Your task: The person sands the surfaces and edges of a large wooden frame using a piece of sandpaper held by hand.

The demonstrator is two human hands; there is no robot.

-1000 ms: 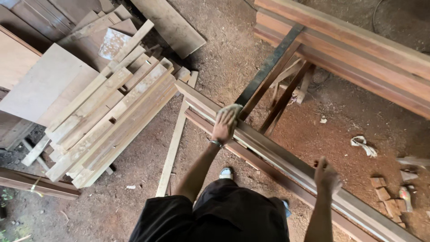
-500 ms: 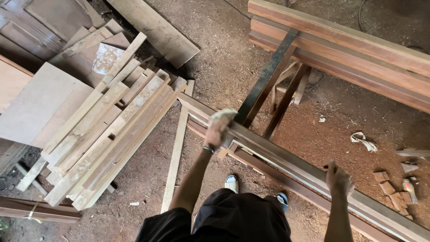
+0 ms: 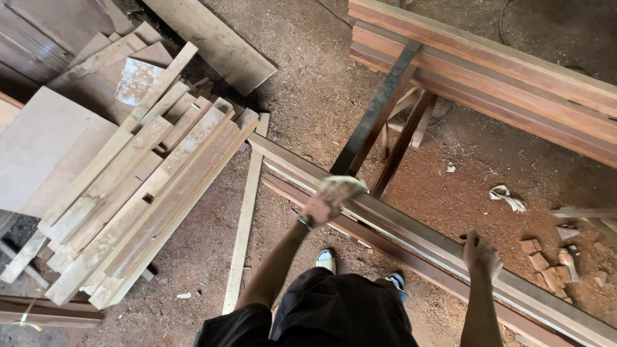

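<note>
My left hand [image 3: 331, 198] has slid its sanding pad [image 3: 344, 186] further along the long beam [image 3: 418, 234], fingers curled over it, while my right hand [image 3: 481, 254] grips the beam's edge nearer me, so sanding continues.

Soft, even daylight, faint shadows, sharp throughout except the motion-blurred left hand [image 3: 331, 198].

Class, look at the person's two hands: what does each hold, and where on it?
The left hand presses a pale, blurred pad on the long beam's top face; what the pad is cannot be told. The right hand grips the beam's upper edge.
</note>
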